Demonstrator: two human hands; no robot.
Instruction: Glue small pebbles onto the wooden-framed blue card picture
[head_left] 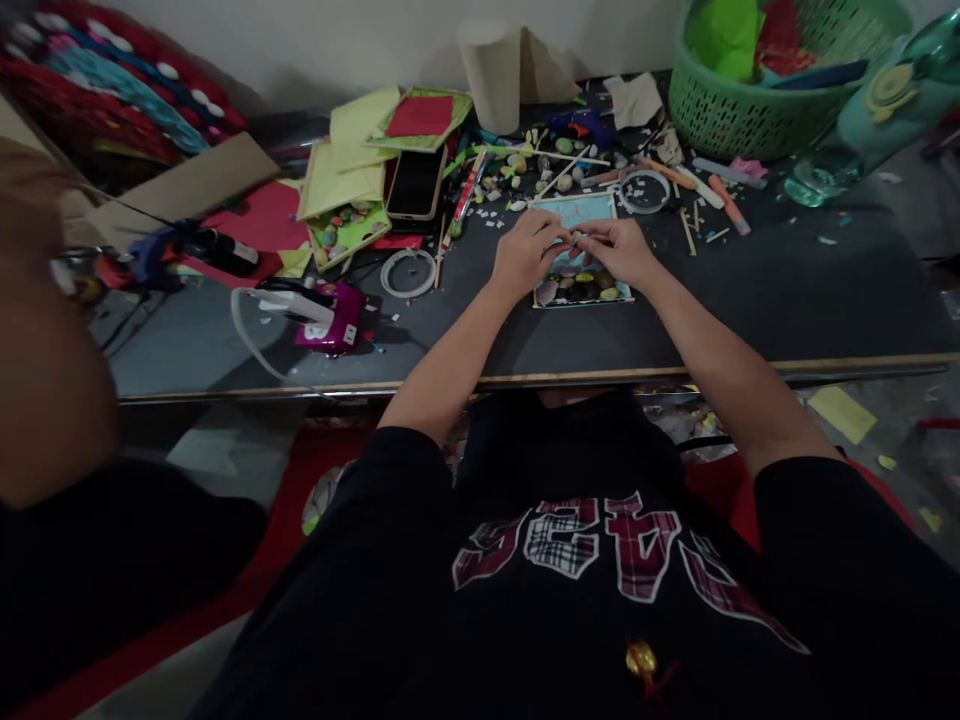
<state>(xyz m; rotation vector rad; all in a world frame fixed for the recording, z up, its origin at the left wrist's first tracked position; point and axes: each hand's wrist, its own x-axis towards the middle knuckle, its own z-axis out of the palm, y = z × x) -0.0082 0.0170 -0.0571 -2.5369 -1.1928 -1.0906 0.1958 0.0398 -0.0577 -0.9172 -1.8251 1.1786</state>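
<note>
A small framed picture lies flat on the dark table, light blue at its top, with dark and greenish pebbles along its lower edge. Over its middle, my left hand comes in from the left with its fingers bent and pressed together at the tips. My right hand meets it from the other side, thumb and forefinger pinched. Something tiny seems to be between the fingertips, too small to name. Both hands partly cover the picture.
Behind the picture lie scattered pebbles and sticks. Tape rolls lie on both sides. A phone, purple power socket, green basket and tilted bottle surround the work. Another person's arm is at the left.
</note>
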